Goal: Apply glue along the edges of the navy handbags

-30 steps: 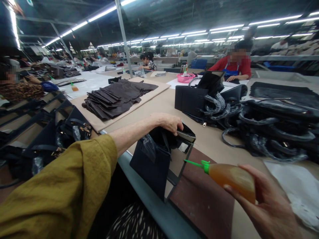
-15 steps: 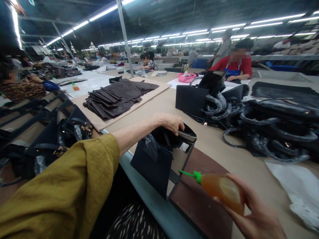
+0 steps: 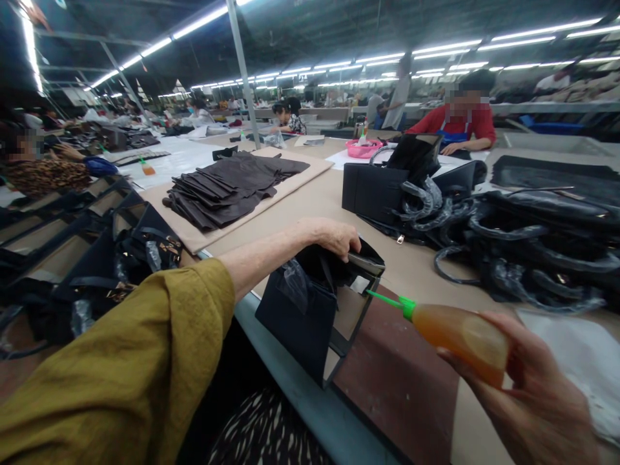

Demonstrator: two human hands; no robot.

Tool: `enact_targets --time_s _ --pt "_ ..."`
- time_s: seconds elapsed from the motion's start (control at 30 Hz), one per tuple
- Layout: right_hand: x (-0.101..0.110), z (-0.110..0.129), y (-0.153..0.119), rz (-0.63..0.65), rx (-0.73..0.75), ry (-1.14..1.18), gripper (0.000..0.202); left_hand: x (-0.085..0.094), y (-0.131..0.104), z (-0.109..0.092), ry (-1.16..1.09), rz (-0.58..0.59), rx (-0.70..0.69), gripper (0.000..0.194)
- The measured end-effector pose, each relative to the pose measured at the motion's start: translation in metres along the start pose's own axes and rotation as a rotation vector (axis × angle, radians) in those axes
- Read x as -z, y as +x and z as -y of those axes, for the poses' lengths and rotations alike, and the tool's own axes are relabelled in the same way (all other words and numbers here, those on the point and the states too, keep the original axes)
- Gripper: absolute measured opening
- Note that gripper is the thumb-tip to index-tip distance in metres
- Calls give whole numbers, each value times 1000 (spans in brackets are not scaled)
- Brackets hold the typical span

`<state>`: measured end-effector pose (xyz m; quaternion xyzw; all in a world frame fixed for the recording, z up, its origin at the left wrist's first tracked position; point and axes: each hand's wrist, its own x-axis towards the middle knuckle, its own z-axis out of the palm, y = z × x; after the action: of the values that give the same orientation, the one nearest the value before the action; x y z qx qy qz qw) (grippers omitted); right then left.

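A black handbag (image 3: 298, 323) lies tilted at the table's near edge, its opening facing right and showing a beige lining. My left hand (image 3: 334, 239) grips the bag's upper rim, with the fingertips partly hidden inside. In my right hand (image 3: 527, 374) is a squeeze bottle (image 3: 460, 339) of amber liquid, fingers wrapped round its body. The bottle's thin green nozzle points left, its tip close to the bag's open edge near a small white patch (image 3: 359, 285); whether it touches I cannot tell. Beneath the bag lies a reddish-brown board (image 3: 397, 381).
Black bags with plastic-wrapped handles (image 3: 527, 239) are piled at right. Dark brown cut pieces (image 3: 232, 187) lie stacked on a beige board. More bags (image 3: 97, 258) stand at left. A person in red (image 3: 455, 126) works across the table, beyond a pink basket (image 3: 363, 150).
My right hand has moved right and slightly up with the squeeze bottle, so its nozzle tip shifted from the lower part of the bag's edge to higher up. My left hand stays on the rim.
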<state>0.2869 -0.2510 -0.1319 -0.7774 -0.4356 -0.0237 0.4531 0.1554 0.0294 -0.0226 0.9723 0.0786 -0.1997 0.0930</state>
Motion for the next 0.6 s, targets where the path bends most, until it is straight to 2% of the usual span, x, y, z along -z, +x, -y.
enact_targets --time_s 0.07,0.17,0.23,0.33,0.5,0.6 --pt "-2 -1 -7 25 2 -24 73 0 0 -1 0 0 8 21" --pt "-6 -9 -21 68 112 -88 68 -2 2 2 6 -11 23 23" --pt "-9 -18 -30 144 154 -93 62 -4 3 5 22 -20 21 28" --pt "-13 -27 -41 225 138 -77 60 -5 4 7 37 -27 1 29" --pt "-16 -20 -47 218 142 -20 52 -3 0 -1 33 -18 21 26" --pt "-17 -11 -45 203 67 13 55 -2 -3 -6 46 -22 41 26"
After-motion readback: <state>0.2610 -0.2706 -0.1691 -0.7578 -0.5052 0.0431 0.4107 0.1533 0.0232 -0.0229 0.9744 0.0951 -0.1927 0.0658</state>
